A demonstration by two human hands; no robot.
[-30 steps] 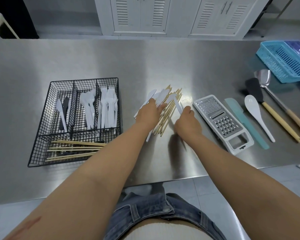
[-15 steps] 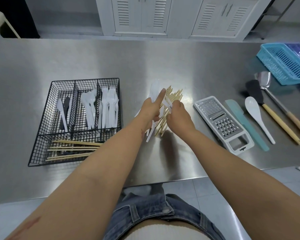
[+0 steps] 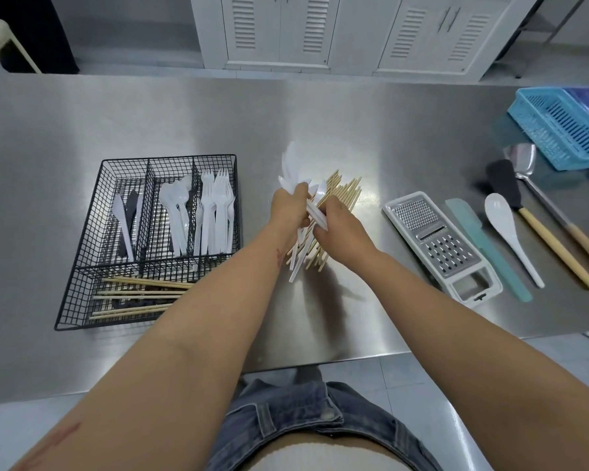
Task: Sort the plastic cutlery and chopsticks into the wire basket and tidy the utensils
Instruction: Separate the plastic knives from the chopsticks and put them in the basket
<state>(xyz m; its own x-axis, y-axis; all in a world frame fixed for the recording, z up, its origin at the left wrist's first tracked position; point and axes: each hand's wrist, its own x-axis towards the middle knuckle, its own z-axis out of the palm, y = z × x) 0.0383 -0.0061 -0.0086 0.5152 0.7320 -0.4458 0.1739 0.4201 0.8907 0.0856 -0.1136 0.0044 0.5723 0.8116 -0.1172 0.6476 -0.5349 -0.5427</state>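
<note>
Both hands busy: left hand (image 3: 290,209) grips a fistful of white plastic cutlery (image 3: 291,168), type unclear in the blur. The right hand (image 3: 339,229) pinches a piece against that bunch, above the loose chopsticks (image 3: 346,193) on the desk (image 3: 354,113). The wire basket (image 3: 170,161) to the left already holds knives (image 3: 125,222), spoons (image 3: 177,212), forks (image 3: 218,212) and sorted chopsticks (image 3: 140,294); bunch and pile remain.

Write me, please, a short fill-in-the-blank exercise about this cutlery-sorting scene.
1. The wire basket is ____ in colour.
2. Its chopsticks lie in the compartment ____ the person.
3. The left hand grips ____ plastic cutlery.
4. The grater lies to the ____ of that hand.
Missing words: black; nearest; white; right.
</note>
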